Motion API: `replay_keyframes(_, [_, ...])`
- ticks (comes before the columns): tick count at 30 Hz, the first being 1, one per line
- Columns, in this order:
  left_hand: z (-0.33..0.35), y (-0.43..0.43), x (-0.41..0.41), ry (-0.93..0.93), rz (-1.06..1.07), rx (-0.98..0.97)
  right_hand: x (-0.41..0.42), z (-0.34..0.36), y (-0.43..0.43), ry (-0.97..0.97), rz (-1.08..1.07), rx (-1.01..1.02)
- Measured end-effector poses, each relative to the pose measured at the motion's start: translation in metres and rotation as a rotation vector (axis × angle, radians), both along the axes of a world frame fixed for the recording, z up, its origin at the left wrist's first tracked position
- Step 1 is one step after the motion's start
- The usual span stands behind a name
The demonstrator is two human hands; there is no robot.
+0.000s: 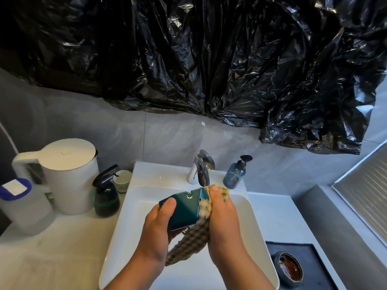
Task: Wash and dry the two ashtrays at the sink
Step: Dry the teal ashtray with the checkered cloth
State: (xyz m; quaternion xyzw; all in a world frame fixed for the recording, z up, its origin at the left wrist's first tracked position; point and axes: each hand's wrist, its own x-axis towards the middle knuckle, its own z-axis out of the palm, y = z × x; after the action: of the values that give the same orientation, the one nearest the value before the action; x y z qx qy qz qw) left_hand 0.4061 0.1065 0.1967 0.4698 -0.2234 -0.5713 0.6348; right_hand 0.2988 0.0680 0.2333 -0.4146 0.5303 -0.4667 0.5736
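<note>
Head view: teal ashtray [184, 208] over sink [134, 197]

The left hand [156, 233] covers the near left corner of the teal ashtray [184, 208], and the cloth [196, 235] wraps over its right edge. The right hand [222, 222] shows only its thumb; its fingers are under the cloth. Both hands hide the bottom of the sink [134, 206]. The spout end of the tap [203, 170] is behind the ashtray. The spray bottle [105, 195] hides part of the cup [123, 178]. The picture's edges cut off the forearms, the jug [23, 208] and the tray [314, 275]. The plastic sheet [209, 59] covers the upper wall.
</note>
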Motion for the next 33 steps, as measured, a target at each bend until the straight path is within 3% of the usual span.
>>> replay_keyframes(6, [0.002, 0.002, -0.001, -0.085, 0.009, 0.004, 0.002, -0.001, 0.01, 0.128, 0.103, -0.091])
replay_keyframes(11, [0.008, 0.006, -0.002, -0.192, 0.04, -0.012, 0.002, -0.004, 0.004, 0.089, 0.03, 0.007])
replay_keyframes(15, [0.011, 0.004, -0.006, -0.067, 0.041, 0.068, 0.0, -0.005, 0.002, 0.044, 0.002, 0.034])
replay_keyframes(20, [0.02, 0.004, -0.005, 0.085, -0.066, 0.157, 0.011, -0.011, 0.018, 0.209, 0.027, -0.149])
replay_keyframes(26, [0.026, 0.006, -0.005, -0.2, -0.119, 0.059, 0.003, -0.01, 0.016, 0.086, 0.021, -0.096])
replay_keyframes(29, [0.028, 0.006, -0.002, -0.15, -0.224, -0.03, 0.002, -0.01, 0.017, 0.048, 0.013, -0.073])
replay_keyframes(33, [0.024, 0.006, 0.004, -0.07, -0.372, -0.095, -0.001, -0.005, 0.014, 0.166, 0.04, -0.114])
